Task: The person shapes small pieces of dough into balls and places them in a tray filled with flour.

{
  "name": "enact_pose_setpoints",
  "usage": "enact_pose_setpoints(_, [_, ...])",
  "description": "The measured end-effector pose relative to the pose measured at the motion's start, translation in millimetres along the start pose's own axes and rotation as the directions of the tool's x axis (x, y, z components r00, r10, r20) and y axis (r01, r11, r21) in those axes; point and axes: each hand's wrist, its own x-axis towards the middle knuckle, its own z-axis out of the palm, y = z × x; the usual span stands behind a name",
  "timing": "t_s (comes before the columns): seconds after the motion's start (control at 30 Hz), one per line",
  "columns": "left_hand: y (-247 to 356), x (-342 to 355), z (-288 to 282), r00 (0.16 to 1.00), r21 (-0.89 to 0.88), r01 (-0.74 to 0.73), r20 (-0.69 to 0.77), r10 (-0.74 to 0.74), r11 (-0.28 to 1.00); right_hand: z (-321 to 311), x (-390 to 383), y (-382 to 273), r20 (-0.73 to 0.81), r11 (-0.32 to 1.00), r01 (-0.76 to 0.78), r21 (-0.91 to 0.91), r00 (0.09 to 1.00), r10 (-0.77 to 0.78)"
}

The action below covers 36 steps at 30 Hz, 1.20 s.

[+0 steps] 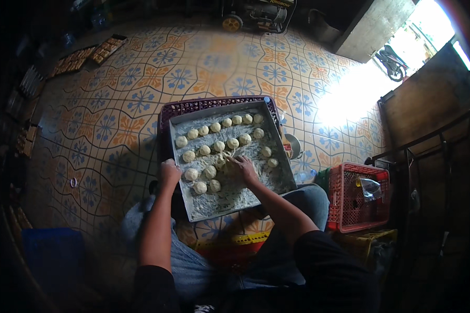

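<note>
A square metal tray (230, 201) dusted with white flour rests on a purple perforated crate (214, 103) in front of me. It holds several round pale dough balls (188, 155) in uneven rows. My left hand (169, 172) is curled at the tray's left edge, gripping it. My right hand (239, 166) is inside the tray, right of centre, its floury fingers bent round a dough ball that they partly hide. A wooden-handled tool and a round metal vessel (295, 147) lie just beyond the tray's right side.
A red crate (339, 216) with a plastic bag sits at right, beside dark metal framing. Pastry trays (108, 49) lie at far left, a blue plastic object (52, 261) lower left. A generator (256, 15) stands at the back, a motorbike (391, 62) in the bright doorway.
</note>
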Motion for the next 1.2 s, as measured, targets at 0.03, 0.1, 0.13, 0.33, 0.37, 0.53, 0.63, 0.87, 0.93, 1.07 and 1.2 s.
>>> enact_pose_setpoints(0.03, [7,2,-3,1.0,-0.022,0.006,0.017,-0.006,1.0,-5,3,-3,-0.013,1.0,0.0,-0.002,1.0,0.0])
enact_pose_setpoints(0.1, [23,4,-6,1.0,-0.032,-0.022,0.006,0.023,0.999,-9,2,-3,-0.107,0.995,-0.034,-0.097,0.994,0.023])
enact_pose_setpoints(0.13, [26,4,-7,0.999,-0.029,-0.036,-0.005,0.036,0.999,-9,0,-8,-0.131,0.991,-0.045,-0.122,0.991,0.029])
enact_pose_setpoints(0.33, [18,2,-6,0.998,-0.087,-0.062,-0.024,0.06,0.994,-20,16,-29,-0.049,0.919,0.28,-0.279,0.951,-0.305])
enact_pose_setpoints(0.37, [19,3,-6,0.998,-0.087,-0.055,-0.022,0.054,0.995,-18,17,-29,-0.043,0.918,0.285,-0.277,0.95,-0.308])
enact_pose_setpoints(0.53, [22,7,-4,0.998,-0.073,-0.07,0.001,0.071,0.995,-17,15,-11,-0.141,0.934,0.301,-0.192,0.933,-0.33])
enact_pose_setpoints(0.63, [19,8,-6,0.999,-0.079,-0.007,0.053,0.011,0.997,-24,3,-11,-0.107,0.943,0.303,-0.139,0.942,-0.318])
enact_pose_setpoints(0.87, [18,9,-5,0.998,-0.149,-0.057,0.012,0.059,0.987,-51,4,1,0.131,0.964,0.266,-0.018,0.956,-0.262])
enact_pose_setpoints(0.93, [18,11,-4,0.999,-0.125,-0.039,0.014,0.041,0.991,-45,8,-4,0.136,0.967,0.253,-0.009,0.959,-0.25])
enact_pose_setpoints(1.07, [15,10,1,0.996,-0.102,-0.092,-0.011,0.092,0.99,3,8,-23,-0.138,0.968,0.002,-0.252,0.99,-0.038])
enact_pose_setpoints(1.2, [10,10,6,0.995,-0.102,-0.096,-0.009,0.095,0.99,23,15,-36,-0.16,0.951,-0.128,-0.281,0.983,0.085])
